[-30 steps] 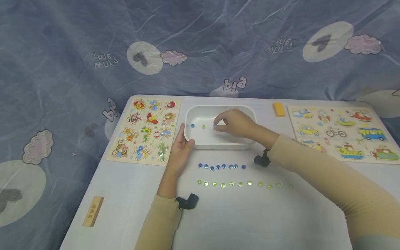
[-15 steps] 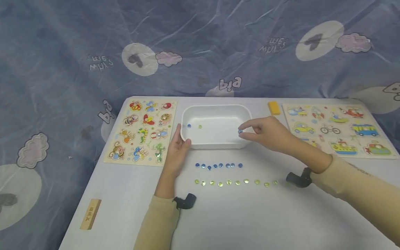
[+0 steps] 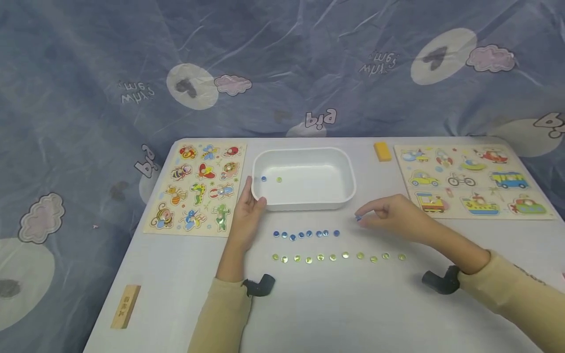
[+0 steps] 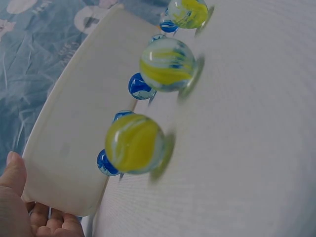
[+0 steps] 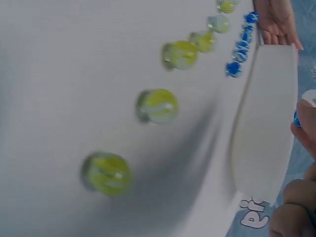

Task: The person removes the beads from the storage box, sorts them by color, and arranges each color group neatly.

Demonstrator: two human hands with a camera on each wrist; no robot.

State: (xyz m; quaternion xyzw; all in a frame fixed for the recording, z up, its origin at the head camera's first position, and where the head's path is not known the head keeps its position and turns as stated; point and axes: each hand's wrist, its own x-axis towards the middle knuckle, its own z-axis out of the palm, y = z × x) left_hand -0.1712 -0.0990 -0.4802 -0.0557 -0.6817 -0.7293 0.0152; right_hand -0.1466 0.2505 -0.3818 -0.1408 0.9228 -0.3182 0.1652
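A white tray (image 3: 303, 203) with one blue and one yellow-green marble (image 3: 279, 180) inside stands at the table's back. My left hand (image 3: 247, 215) grips its left end, thumb at the near corner; in the left wrist view the fingers (image 4: 54, 222) bend against the tray's end. Between thumb and forefinger my right hand (image 3: 395, 218) pinches a blue glass marble (image 3: 358, 217), above the table to the right of the blue row. A row of blue marbles (image 3: 309, 234) lies in front of the tray. Nearer me runs a longer row of yellow-green marbles (image 3: 333, 257).
An insect puzzle board (image 3: 194, 189) lies left of the tray, and a vehicle puzzle board (image 3: 472, 181) lies to the right. A yellow block (image 3: 382, 152) sits by the back edge. One wooden block (image 3: 125, 307) rests near the left edge. Patterned blue cloth (image 3: 282, 73) hangs behind.
My right hand has taken a blue marble from inside the tray and carried it right and toward me, out over the table. The left hand stays at the tray's left end.
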